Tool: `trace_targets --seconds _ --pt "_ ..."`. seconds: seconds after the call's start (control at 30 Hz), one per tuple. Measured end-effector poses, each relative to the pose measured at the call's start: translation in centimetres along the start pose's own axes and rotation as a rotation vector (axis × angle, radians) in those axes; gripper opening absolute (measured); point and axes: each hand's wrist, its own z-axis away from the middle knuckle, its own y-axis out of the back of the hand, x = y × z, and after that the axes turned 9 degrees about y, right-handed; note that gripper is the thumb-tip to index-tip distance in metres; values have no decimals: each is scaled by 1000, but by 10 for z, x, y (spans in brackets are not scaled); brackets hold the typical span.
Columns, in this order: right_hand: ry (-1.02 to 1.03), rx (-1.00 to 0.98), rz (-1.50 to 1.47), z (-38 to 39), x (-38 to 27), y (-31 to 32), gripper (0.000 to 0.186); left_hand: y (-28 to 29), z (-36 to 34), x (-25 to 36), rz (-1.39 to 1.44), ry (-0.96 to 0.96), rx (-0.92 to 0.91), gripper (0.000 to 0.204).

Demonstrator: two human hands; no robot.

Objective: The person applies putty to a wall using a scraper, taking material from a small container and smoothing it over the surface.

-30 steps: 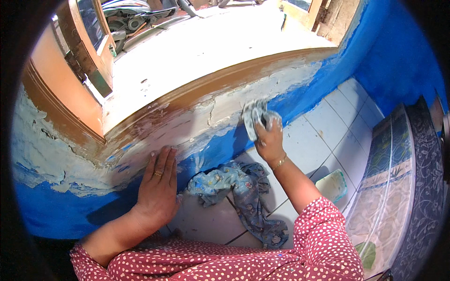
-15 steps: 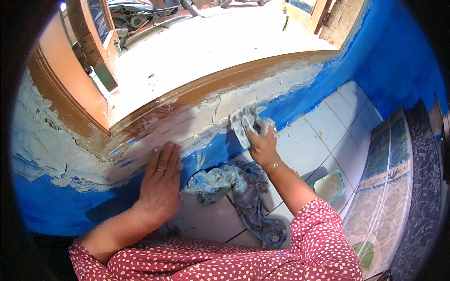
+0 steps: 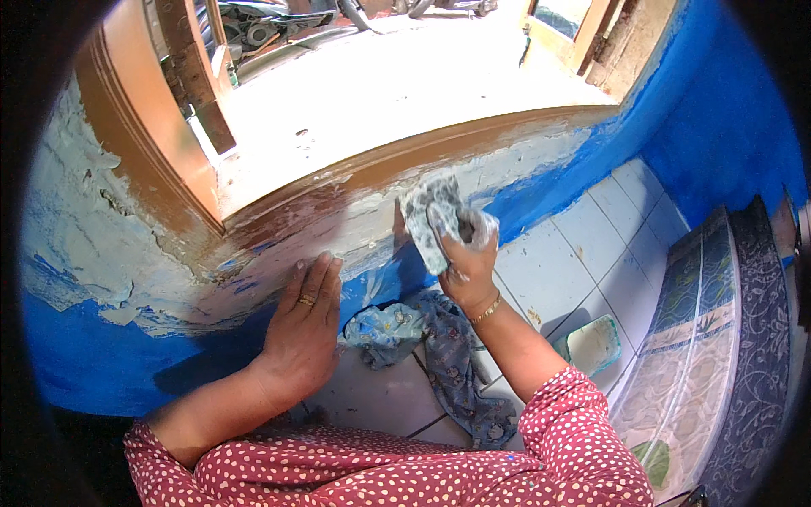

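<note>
My right hand (image 3: pixel 469 266) grips a flat, rectangular putty spreader (image 3: pixel 432 224) smeared with white and grey. It is held up against the patched white strip of the wall (image 3: pixel 372 215), just below the brown window frame (image 3: pixel 338 177). White smudges coat the fingers of that hand. To the left, my left hand (image 3: pixel 304 329) rests with straight fingers on the lower wall, where blue paint meets the white patch, and holds nothing. A crumpled blue patterned cloth (image 3: pixel 456 363) lies on the tiles between my arms.
A greenish tub (image 3: pixel 594 345) with whitish contents stands on the white floor tiles (image 3: pixel 549 262) beyond my right forearm. On the right, a patterned mattress (image 3: pixel 676 355) stretches along the floor. A motorbike (image 3: pixel 262 32) shows outside the window.
The putty spreader has shifted slightly left along the wall in my right hand. My left hand stays flat on the wall. The whole view has tilted a little.
</note>
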Motion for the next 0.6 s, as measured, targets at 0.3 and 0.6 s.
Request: trace_targets --seconds 0.3,0.6 --pt "-339 367 -330 4 -40 -9 18 -6 5 -11 47 -73 87 72" --pt "-13 48 231 -75 9 76 21 9 9 -17 323 -168 350 56"
